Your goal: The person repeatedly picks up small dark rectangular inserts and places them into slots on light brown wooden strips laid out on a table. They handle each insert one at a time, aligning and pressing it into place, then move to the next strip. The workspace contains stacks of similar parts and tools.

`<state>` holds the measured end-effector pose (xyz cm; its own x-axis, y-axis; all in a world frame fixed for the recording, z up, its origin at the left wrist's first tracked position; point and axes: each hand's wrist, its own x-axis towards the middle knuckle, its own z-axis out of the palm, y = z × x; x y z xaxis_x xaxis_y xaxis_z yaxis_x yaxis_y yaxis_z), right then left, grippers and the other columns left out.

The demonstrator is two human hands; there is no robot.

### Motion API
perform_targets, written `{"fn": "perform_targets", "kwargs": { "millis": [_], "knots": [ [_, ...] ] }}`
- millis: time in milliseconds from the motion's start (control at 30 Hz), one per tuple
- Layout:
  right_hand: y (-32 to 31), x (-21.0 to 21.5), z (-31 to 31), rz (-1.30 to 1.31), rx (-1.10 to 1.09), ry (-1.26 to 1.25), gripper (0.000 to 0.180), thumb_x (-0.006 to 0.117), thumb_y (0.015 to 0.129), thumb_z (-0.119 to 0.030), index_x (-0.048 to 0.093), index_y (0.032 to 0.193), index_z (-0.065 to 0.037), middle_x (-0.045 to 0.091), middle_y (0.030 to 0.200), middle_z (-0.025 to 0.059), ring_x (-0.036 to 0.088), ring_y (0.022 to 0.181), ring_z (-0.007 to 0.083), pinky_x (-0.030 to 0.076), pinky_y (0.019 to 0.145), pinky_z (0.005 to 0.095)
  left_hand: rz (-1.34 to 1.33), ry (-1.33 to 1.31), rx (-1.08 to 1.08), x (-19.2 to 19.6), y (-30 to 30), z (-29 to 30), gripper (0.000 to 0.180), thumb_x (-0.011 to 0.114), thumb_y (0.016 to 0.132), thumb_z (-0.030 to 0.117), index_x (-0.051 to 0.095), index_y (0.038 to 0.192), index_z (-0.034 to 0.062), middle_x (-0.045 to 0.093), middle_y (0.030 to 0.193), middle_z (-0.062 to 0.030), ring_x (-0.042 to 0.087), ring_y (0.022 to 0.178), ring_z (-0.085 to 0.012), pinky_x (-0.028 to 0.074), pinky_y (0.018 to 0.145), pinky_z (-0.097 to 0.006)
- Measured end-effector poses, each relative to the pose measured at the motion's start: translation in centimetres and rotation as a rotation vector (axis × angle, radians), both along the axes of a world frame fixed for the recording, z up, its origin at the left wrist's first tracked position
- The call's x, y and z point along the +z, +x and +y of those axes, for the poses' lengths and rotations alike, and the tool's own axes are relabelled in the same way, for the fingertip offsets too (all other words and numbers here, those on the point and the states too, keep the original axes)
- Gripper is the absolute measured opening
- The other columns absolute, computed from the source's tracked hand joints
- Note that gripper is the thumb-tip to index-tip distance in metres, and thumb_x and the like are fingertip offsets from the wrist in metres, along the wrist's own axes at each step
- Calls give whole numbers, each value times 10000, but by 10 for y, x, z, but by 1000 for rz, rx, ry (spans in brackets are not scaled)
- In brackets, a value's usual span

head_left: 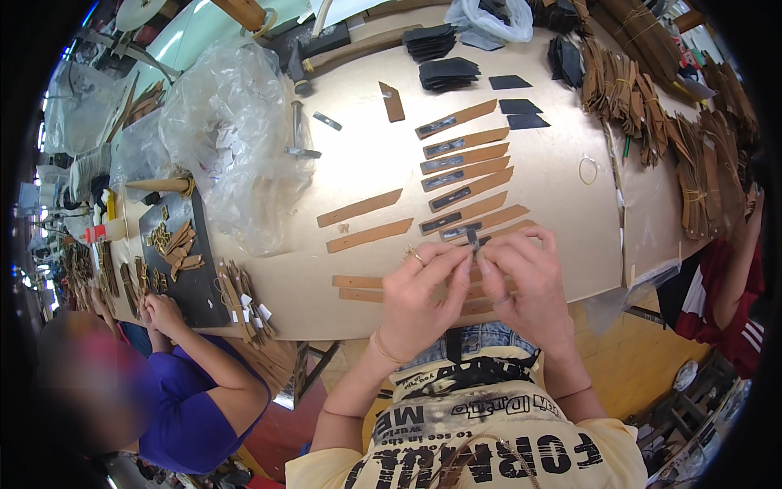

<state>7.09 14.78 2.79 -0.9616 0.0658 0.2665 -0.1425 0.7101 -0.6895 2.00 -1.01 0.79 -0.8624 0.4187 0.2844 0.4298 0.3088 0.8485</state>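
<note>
Close to the table's front edge, my left hand (419, 285) and my right hand (525, 273) meet, fingertips pinching a small dark strip (472, 238) between them. Just beyond lies a column of brown leather-like strips (479, 110), several of them carrying a dark patch at the left end. Under and beside my hands are more plain brown strips (355, 282), partly hidden by my fingers. Two further brown strips (371, 205) lie apart, left of the column. A short brown piece (393, 103) and a small dark strip with a pale centre (327, 121) rest farther back.
A crumpled clear plastic bag (236, 155) lies left, beside a metal hammer-like tool (296, 130). Stacked black pieces (448, 73) stand at the back; bundled brown strips (623, 94) at right. A co-worker's purple sleeve (183, 416) is at left, another person's red sleeve (737, 306) at right.
</note>
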Motion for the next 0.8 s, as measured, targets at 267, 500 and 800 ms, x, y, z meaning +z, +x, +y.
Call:
{"fn": "perform_targets", "kwargs": {
  "millis": [267,500,800],
  "knots": [
    [10,-1,22,-92,1,-165,41,657,878,-62,656,908,-34,673,888,71,615,817,251,426,854,361,148,-254,539,-5,-80,-49,98,673,880,35,714,957,-8,717,875,-116,614,690,-220,495,672,-324],
    [33,-4,37,-184,113,-334,48,649,888,-65,657,924,-34,664,891,81,608,813,274,451,806,361,-366,5,198,1,-31,-35,354,672,910,68,634,1250,-22,715,1006,-85,612,812,-141,504,791,-304],
    [54,-20,37,-350,149,-333,203,756,828,-176,674,920,-15,664,884,99,608,797,265,459,754,343,-1126,412,-24,-19,49,-18,162,684,933,-2,668,1070,-86,721,924,-116,687,800,-127,564,748,-236]
  ]
}}
